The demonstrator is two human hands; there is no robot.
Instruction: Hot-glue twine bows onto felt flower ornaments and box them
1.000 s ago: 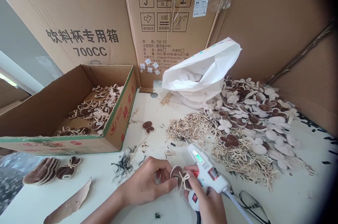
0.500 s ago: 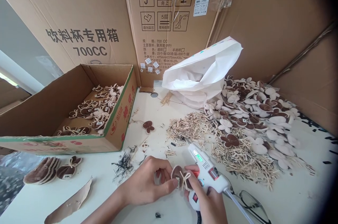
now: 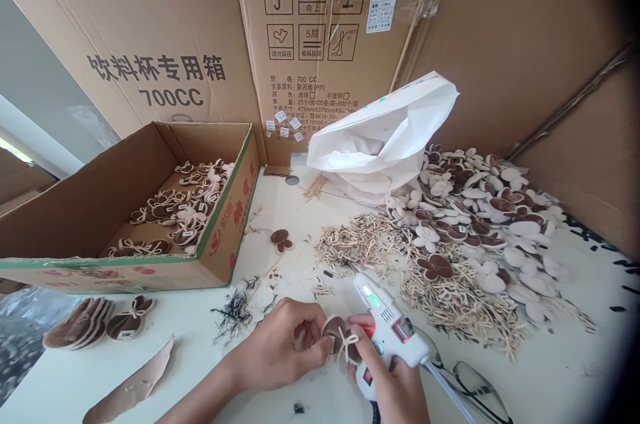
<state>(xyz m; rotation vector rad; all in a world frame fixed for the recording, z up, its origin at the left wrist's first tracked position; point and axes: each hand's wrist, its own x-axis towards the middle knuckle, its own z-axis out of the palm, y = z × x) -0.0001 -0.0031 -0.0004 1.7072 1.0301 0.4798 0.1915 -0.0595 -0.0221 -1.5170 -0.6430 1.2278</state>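
Note:
A small brown plush piece with a cream cord bow [image 3: 347, 340] and pale edging is held low in front of me. My left hand [image 3: 285, 344] pinches its left side between thumb and fingers, the thumb over a small white label. My right hand [image 3: 395, 381] is wrapped round a white hot glue gun [image 3: 387, 321] with a green lit display, its nozzle pointing away to the upper left. The right thumb and forefinger also touch the right side of the plush piece. Beyond the nozzle lies a heap of short cream cords [image 3: 367, 241].
An open cardboard box [image 3: 220, 224] at left holds several finished bow pieces. Plush cut-outs [image 3: 480, 211] are heaped at right beside a white bag [image 3: 400, 157]. Glasses [image 3: 475, 384] lie by the gun's cord. Black threads [image 3: 235, 311], stacked pieces [image 3: 80, 324] and torn card [image 3: 133, 384] lie leftward.
The glue gun and the plush piece have shifted very slightly to the left. Both hands keep their hold.

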